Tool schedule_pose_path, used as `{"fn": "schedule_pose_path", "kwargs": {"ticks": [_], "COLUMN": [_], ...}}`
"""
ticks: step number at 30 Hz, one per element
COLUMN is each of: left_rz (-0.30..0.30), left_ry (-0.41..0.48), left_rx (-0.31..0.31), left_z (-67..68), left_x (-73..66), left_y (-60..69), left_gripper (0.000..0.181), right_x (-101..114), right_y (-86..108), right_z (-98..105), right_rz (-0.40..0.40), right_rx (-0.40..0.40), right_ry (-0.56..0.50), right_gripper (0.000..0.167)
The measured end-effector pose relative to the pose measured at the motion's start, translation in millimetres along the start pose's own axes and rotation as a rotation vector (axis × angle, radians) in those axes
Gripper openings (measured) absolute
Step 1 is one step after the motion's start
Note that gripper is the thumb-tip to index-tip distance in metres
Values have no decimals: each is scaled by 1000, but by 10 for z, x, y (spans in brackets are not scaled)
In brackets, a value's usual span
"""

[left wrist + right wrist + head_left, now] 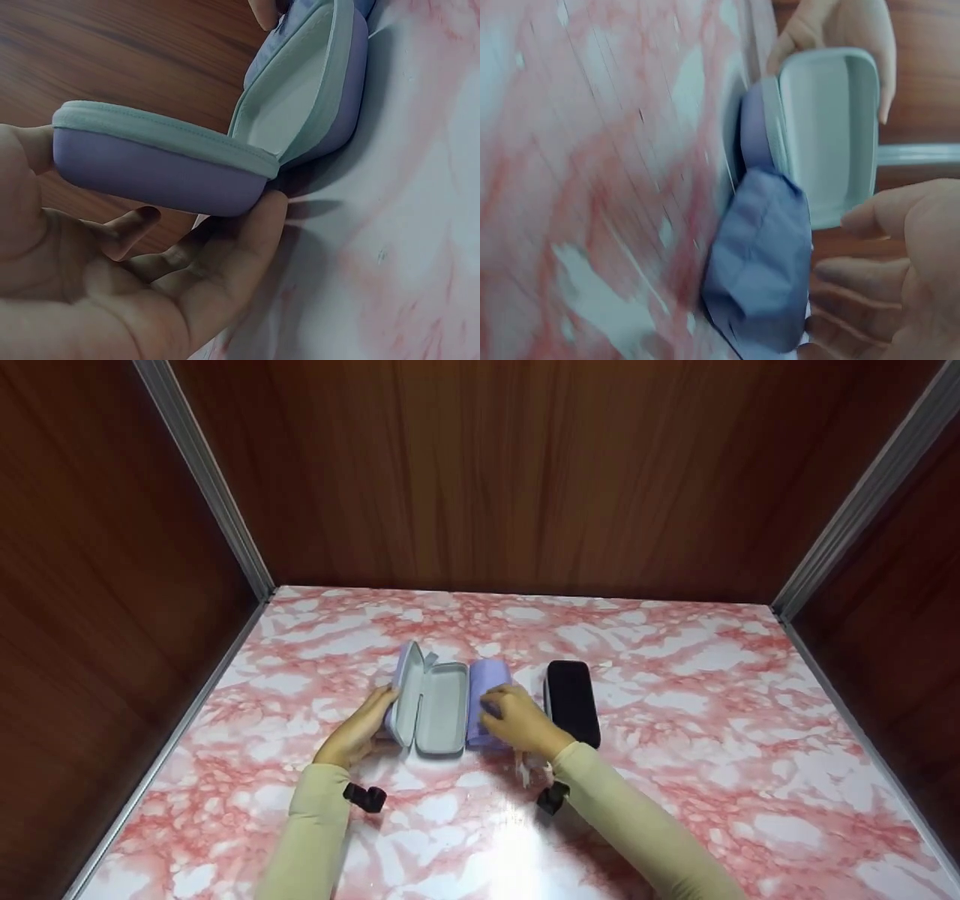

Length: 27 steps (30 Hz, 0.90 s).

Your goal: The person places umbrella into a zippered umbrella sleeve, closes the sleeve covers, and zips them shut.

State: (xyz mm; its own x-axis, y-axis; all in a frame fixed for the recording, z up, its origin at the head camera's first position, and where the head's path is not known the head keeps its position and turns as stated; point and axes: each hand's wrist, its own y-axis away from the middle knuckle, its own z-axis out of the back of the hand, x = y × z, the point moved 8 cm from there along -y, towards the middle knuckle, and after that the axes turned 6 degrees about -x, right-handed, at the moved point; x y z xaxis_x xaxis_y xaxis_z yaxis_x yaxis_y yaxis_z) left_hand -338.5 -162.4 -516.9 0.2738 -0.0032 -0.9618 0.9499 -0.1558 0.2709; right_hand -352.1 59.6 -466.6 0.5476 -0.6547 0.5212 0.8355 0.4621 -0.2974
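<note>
A zippered hard case [441, 709], purple outside with a pale grey lining, lies unfolded on the table. My left hand [364, 727] holds its raised half [157, 169] at the outer side, thumb at one end and fingers underneath. Nothing shows inside the case. Right beside it lies a purple fabric pouch [757, 262], creased and soft-looking. Over this pouch is my right hand [517, 718], its fingers bent loosely and spread apart. In the right wrist view the fingertips are at the pouch's edge, without a visible pinch. The hand hides part of the pouch.
A black oblong case [571, 701] lies to the right of the pouch, near my right wrist. The red-and-white marbled table [675, 810] is bounded by a brown wood-look back wall [480, 472] and side walls with metal corner strips.
</note>
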Motion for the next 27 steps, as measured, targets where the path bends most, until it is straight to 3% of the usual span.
{"fn": "schedule_pose_path", "kwargs": {"ticks": [3, 10, 17, 27], "left_rz": [-2, -5, 16, 42], "left_ry": [1, 0, -26, -50], "left_rx": [-2, -18, -29, -37], "left_z": [-8, -9, 15, 47], "left_x": [-12, -25, -23, -8], "left_y": [4, 15, 31, 28], "left_gripper": [63, 63, 64, 71], "right_x": [-118, -329, -427, -459], "right_y": [-33, -35, -46, -61], "right_z": [47, -18, -88, -127], "right_rz": [-106, -343, -450, -519], "right_rx": [3, 146, 207, 255], "right_ry": [51, 49, -12, -126], "right_gripper": [43, 80, 101, 110]}}
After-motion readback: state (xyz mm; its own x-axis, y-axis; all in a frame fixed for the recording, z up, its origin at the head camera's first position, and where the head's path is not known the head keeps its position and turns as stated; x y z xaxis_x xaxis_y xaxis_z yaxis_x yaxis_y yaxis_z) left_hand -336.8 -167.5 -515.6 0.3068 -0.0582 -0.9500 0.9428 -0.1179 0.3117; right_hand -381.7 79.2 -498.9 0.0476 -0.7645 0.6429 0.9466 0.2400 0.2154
